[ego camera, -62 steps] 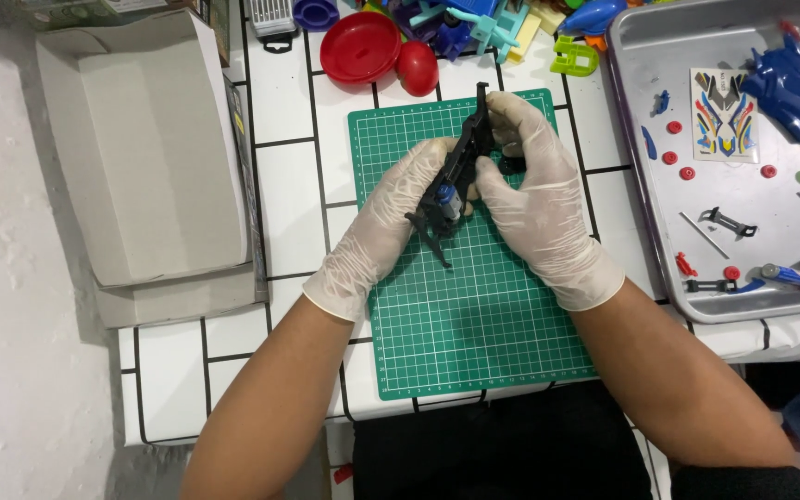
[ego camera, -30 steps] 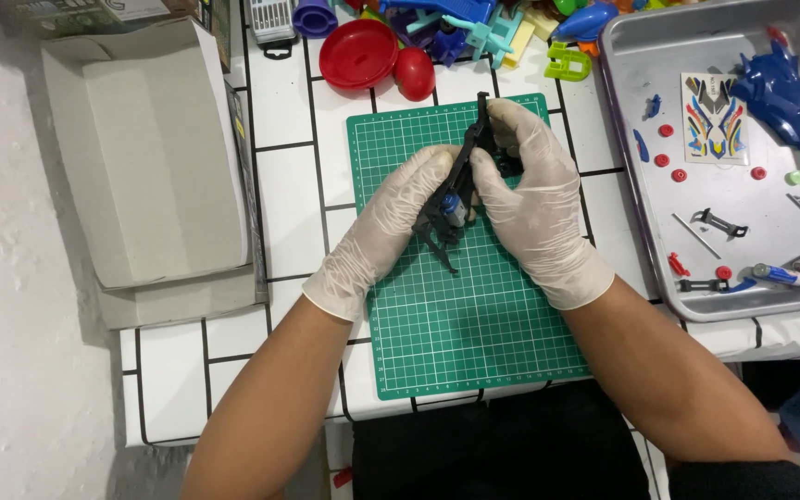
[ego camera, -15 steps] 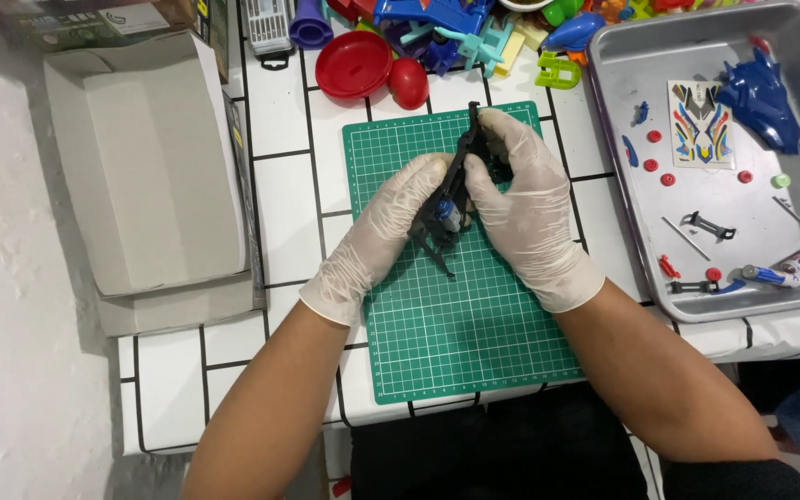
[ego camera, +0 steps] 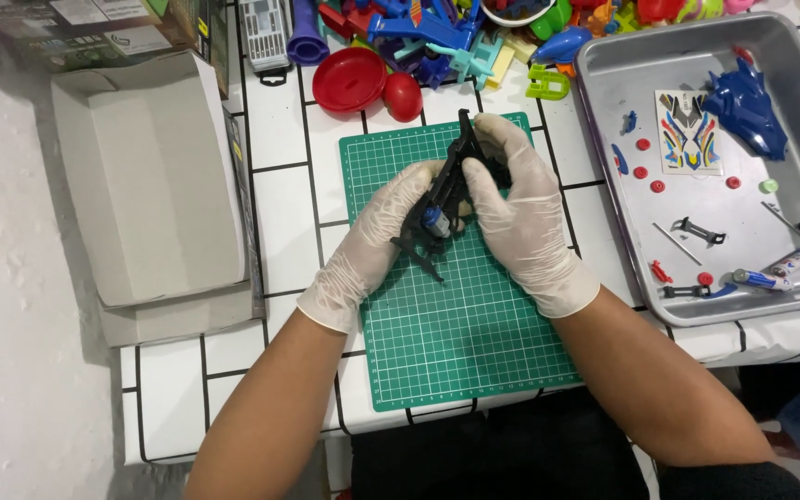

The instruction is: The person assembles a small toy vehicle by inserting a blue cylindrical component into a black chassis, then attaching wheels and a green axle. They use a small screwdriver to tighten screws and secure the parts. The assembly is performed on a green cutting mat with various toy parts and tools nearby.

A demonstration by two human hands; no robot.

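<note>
From the head camera, both gloved hands meet over the green cutting mat and hold a black toy-car chassis between them — it stands tilted, one end pointing up toward the red lid. The left hand cups it from below, fingers closed around its lower end. The right hand is closed on its upper part, thumb pressing the side. A small blue-and-silver piece sits in the frame's middle — what it is cannot be made out. The right palm hides much of the chassis. Small parts lie in the metal tray, well apart.
</note>
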